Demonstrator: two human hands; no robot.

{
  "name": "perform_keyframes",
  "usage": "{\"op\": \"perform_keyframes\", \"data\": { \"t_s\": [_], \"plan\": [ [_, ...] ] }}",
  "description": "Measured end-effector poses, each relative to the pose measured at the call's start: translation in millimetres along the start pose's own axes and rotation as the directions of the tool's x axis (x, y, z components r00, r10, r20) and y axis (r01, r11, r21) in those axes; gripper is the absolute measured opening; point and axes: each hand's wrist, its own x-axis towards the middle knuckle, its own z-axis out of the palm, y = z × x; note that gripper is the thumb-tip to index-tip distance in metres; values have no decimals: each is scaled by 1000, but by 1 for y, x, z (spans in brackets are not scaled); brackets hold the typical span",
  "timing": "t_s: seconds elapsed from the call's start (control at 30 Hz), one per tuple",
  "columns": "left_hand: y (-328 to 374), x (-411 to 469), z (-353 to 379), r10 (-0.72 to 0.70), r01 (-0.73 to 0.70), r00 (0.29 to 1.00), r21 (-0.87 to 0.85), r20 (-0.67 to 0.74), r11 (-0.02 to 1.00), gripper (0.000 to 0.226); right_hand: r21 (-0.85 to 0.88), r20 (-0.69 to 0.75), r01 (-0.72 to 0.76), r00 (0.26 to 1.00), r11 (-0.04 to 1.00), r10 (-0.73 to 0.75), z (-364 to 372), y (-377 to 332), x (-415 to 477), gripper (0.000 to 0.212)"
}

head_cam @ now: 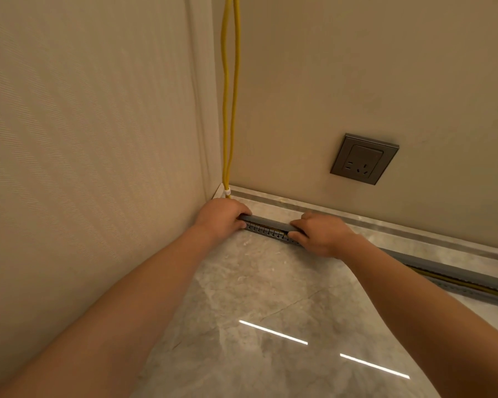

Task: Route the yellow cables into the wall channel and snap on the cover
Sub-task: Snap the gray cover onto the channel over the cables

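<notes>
While both hands press at the corner, here's the layout, all placed vs. the wall socket [364,158]:

Floor [270,297]: glossy grey marble-look tile, below the socket, w/ two bright light streaks reflected nearest the camera.

Walls: striped wallpaper wall [84,139] far left of the socket; plain beige wall [357,67] carries the socket itself. They meet in a corner left of the socket.

Skirting [357,221]: grey stone strip along the wall base, directly under the socket.

Channel [268,232]: grey slotted cable duct lying on the floor below and left of the socket, parallel to the skirting, running off down-right past the socket. Slotted side visible btwn the hands.

Cover [270,222]: grey strip sitting along the top of the channel, below-left of the socket; farther right it looks not fully seated, gap showing.

Yellow cables [230,96]: two, hanging down the corner left of the socket, bound by a small white tie [227,192] near the floor; yellow also shows inside the channel down-right of the socket.

Left hand [222,216]: at the corner end, lower left of the socket, fingers curled over the cover, thumb on the channel side, gripping.

Right hand [319,234]: just below-left of the socket, fingers curled over the cover, thumb on the channel side, pinching both.
</notes>
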Motion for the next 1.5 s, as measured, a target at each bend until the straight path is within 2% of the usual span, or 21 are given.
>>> {"op": "perform_keyframes", "data": {
  "t_s": [0.2, 0.33, 0.43, 0.57, 0.63, 0.77, 0.9, 1.07, 1.27, 1.43, 1.5],
  "plan": [
    [3, -2, 0, 45, -43, 999, 100, -21, 994, 29, -63, -98, 35, 994, 997, -41, 1, -7, -1, 36],
    [7, -3, -1, 53, -48, 998, 127, -36, 991, 25, 11, -132, -8, 991, 1000, 9, 4, -17, 2, 34],
    [7, -4, -3, 84, -78, 996, 166, -31, 983, 26, 13, -125, -33, 992, 999, 34, 2, -19, 6, 33],
    [6, -5, 0, 200, -191, 980, 304, 0, 934, 40, -52, -108, -29, 994, 998, 23, -1, -20, 9, 35],
    [7, -6, 2, 203, -194, 979, 317, 4, 928, 42, -64, -109, -25, 994, 998, 18, 0, -21, 8, 36],
    [12, -6, 5, 182, -163, 983, 303, -34, 939, 38, -64, -101, -22, 995, 998, 16, -1, -23, 7, 35],
    [13, -7, 9, 230, -173, 967, 384, -108, 907, 28, -70, -117, -38, 993, 997, 30, -2, -31, 6, 34],
    [8, -10, 23, 279, -158, 936, 450, -215, 879, 23, 98, -217, -19, 975, 995, 40, 18, -62, 17, 46],
    [5, -14, 40, 298, -115, 880, 442, -369, 889, 25, 169, -404, -35, 909, 985, 101, 36, -84, 29, 43],
    [-1, -13, 50, 333, -129, 850, 450, -408, 883, 30, 78, -551, -19, 832, 997, 59, 42, -84, 28, 42],
    [-3, -12, 52, 344, -138, 844, 454, -410, 880, 30, 34, -567, 0, 824, 999, 20, 43, -83, 30, 42]
  ]
}}
